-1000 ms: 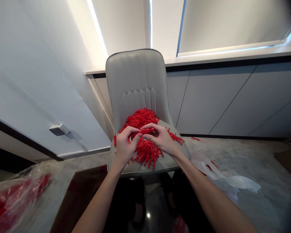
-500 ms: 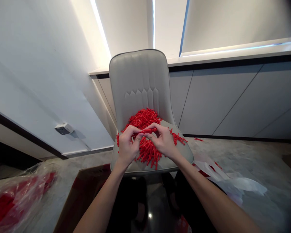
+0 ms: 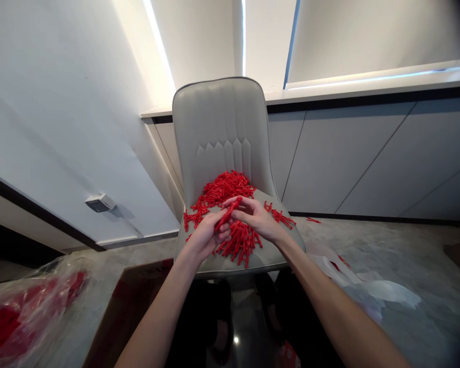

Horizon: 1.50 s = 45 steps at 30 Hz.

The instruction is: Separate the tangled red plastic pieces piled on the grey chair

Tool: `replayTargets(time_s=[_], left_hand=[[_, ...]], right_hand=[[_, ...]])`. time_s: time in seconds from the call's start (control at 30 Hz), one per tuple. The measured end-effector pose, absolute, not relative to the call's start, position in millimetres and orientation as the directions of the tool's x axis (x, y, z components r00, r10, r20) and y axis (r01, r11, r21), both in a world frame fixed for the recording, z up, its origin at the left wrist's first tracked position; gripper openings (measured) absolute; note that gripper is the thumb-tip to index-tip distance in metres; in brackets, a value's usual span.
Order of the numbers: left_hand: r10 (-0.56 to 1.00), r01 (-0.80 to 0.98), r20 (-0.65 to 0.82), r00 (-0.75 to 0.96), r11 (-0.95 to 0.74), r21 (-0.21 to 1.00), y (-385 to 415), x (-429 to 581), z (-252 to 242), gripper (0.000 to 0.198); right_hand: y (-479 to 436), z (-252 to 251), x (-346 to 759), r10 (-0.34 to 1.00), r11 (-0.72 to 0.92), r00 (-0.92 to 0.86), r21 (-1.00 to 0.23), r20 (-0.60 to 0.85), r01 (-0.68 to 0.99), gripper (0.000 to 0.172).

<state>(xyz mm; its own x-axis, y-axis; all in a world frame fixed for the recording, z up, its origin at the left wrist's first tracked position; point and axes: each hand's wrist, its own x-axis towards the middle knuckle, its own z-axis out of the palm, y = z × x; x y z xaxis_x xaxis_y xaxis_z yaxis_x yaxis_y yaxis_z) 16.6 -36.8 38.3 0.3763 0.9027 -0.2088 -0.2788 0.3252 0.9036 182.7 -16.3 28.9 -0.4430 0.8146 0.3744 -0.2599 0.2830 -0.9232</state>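
A small bundle of thin red sticks [image 3: 230,210] slants up to the right between my hands, over the chair seat. My left hand [image 3: 209,232] is closed round its lower end. The fingers of my right hand [image 3: 255,217] close on its upper part from the right. Behind my hands lies a heap of loose red pieces [image 3: 226,186], knobbed and twig-like. In front of them a second pile of red pieces [image 3: 239,245] spreads toward the seat's front edge. My fingers hide part of both. What the pieces are exactly I cannot make out.
The grey padded chair [image 3: 222,117] stands before a low cabinet [image 3: 368,158]. More red pieces [image 3: 279,217] lie at the seat's right side. A clear plastic bag with red contents [image 3: 30,312] is at floor left, an open cardboard box [image 3: 126,301] beside the chair, white plastic [image 3: 391,292] at right.
The bundle has turned from nearly level to slanting. My left hand has moved slightly lower and rolled palm up under it, while my right hand stays near the upper end.
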Motion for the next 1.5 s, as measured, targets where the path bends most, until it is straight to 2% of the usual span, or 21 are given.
replayTargets(time_s=[0.07, 0.17, 0.27, 0.37, 0.57, 0.83, 1.0, 1.27, 1.5], left_hand=[[0.918, -0.219, -0.165, 0.359, 0.255, 0.942, -38, 17, 38, 0.036], [0.973, -0.043, 0.076, 0.216, -0.068, 0.997, -41, 20, 39, 0.04], [0.919, 0.282, 0.375, 0.12, -0.393, 0.875, -44, 20, 42, 0.03], [0.841, 0.465, 0.524, 0.133, -0.52, 0.716, -48, 20, 44, 0.02], [0.787, 0.525, 0.596, 0.161, -0.58, 0.623, -48, 20, 41, 0.023], [0.82, 0.483, 0.555, 0.142, -0.547, 0.684, -47, 20, 41, 0.025], [0.814, 0.474, 0.569, 0.118, -0.549, 0.688, -52, 19, 46, 0.027], [0.786, 0.499, 0.601, 0.141, -0.581, 0.643, -48, 21, 38, 0.021], [0.743, 0.484, 0.668, 0.046, -0.601, 0.636, -45, 15, 38, 0.013]], right_hand=[[-16, 30, 184, 0.822, 0.285, -0.429, -0.923, 0.375, -0.26, 0.029], [-14, 29, 184, 0.845, 0.325, -0.343, -0.903, 0.41, -0.279, 0.027], [-12, 28, 184, 0.85, 0.358, -0.289, -0.885, 0.44, -0.297, 0.027], [-12, 27, 185, 0.848, 0.366, -0.285, -0.882, 0.448, -0.297, 0.03], [-14, 28, 188, 0.843, 0.389, -0.278, -0.879, 0.46, -0.275, 0.031], [-16, 29, 178, 0.834, 0.497, -0.168, -0.848, 0.525, -0.183, 0.031], [-20, 31, 170, 0.839, 0.501, -0.134, -0.845, 0.527, -0.187, 0.035], [-19, 32, 178, 0.838, 0.455, -0.216, -0.861, 0.501, -0.229, 0.031], [-18, 32, 180, 0.844, 0.392, -0.263, -0.872, 0.467, -0.291, 0.027]])
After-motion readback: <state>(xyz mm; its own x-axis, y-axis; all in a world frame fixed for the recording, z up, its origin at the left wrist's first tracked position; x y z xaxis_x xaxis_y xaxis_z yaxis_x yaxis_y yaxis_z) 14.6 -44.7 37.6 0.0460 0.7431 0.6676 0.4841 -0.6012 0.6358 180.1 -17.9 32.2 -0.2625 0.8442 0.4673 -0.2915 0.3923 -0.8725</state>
